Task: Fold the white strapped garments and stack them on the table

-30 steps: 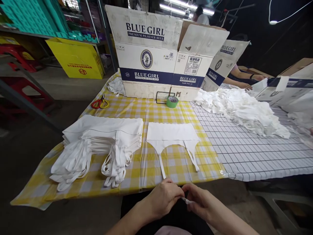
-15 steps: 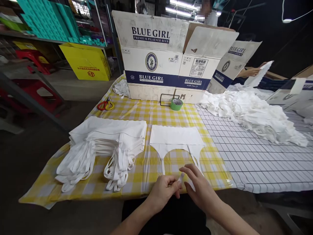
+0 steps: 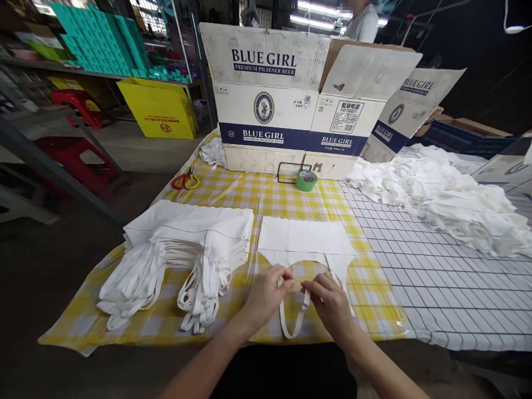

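A single flat white cloth piece [image 3: 305, 238] with two hanging straps lies on the yellow checked tablecloth [image 3: 270, 199]. My left hand [image 3: 266, 293] pinches the left strap near its top. My right hand [image 3: 330, 302] pinches the other end of that strap [image 3: 291, 327], which is folded up into a loop hanging between the two hands. The right strap [image 3: 344, 277] lies partly hidden behind my right hand. To the left sits a neat stack of the same white pieces [image 3: 183, 244] with looped straps hanging toward me.
An open BLUE GIRL carton [image 3: 286, 105] stands at the back with green tape [image 3: 306, 180] and red-yellow scissors [image 3: 185, 180] before it. A heap of loose white pieces [image 3: 449, 199] covers the grid-patterned cloth at right. A person [image 3: 361, 22] stands behind the carton.
Both hands moved forward from the table's near edge onto the cloth piece, and the left strap is now folded up into a loop. The co-worker's hand at far right has left view.
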A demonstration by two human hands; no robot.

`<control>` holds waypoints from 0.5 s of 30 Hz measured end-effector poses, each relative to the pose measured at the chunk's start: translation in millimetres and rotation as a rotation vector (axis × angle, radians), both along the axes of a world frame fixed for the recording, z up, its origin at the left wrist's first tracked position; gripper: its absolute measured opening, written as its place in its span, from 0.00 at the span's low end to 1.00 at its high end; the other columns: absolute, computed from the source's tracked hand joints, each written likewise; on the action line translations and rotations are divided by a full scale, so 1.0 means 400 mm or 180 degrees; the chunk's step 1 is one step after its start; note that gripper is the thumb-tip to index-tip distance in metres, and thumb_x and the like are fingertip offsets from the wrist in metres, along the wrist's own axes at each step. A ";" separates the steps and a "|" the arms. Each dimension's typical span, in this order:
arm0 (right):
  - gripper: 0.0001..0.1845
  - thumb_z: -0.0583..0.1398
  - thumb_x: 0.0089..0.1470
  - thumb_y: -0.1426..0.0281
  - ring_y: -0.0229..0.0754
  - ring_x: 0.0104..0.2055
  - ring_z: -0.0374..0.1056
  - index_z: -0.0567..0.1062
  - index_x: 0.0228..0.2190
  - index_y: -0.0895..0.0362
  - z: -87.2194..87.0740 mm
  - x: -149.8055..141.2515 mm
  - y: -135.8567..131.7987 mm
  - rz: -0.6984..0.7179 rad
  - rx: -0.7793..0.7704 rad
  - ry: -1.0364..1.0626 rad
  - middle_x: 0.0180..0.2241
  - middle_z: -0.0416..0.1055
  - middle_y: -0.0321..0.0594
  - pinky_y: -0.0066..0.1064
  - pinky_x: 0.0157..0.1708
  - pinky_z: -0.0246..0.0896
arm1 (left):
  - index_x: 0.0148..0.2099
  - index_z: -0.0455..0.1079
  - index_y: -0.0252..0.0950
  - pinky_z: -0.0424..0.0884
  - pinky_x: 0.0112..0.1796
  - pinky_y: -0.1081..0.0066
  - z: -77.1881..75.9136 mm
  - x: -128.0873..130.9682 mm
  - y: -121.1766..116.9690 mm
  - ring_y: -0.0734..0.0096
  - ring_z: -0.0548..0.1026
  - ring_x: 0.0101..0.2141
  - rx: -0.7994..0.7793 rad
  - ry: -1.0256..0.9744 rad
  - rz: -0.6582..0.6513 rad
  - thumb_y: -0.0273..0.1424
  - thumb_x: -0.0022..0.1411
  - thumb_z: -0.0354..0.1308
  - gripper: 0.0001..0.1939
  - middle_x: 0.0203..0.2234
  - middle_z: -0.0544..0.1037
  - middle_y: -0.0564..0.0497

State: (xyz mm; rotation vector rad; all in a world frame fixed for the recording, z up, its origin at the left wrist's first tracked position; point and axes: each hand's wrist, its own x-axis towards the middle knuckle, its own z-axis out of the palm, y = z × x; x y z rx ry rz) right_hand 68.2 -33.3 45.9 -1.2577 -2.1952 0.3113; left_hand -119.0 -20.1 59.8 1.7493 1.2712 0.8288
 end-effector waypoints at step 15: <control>0.12 0.52 0.52 0.70 0.37 0.24 0.61 0.75 0.33 0.58 -0.009 -0.026 0.182 -0.0644 -0.0818 0.0887 0.27 0.72 0.40 0.28 0.27 0.56 | 0.34 0.69 0.36 0.64 0.42 0.66 -0.080 0.008 0.268 0.63 0.66 0.41 0.1324 0.1901 -0.0660 0.26 0.59 0.53 0.04 0.35 0.68 0.47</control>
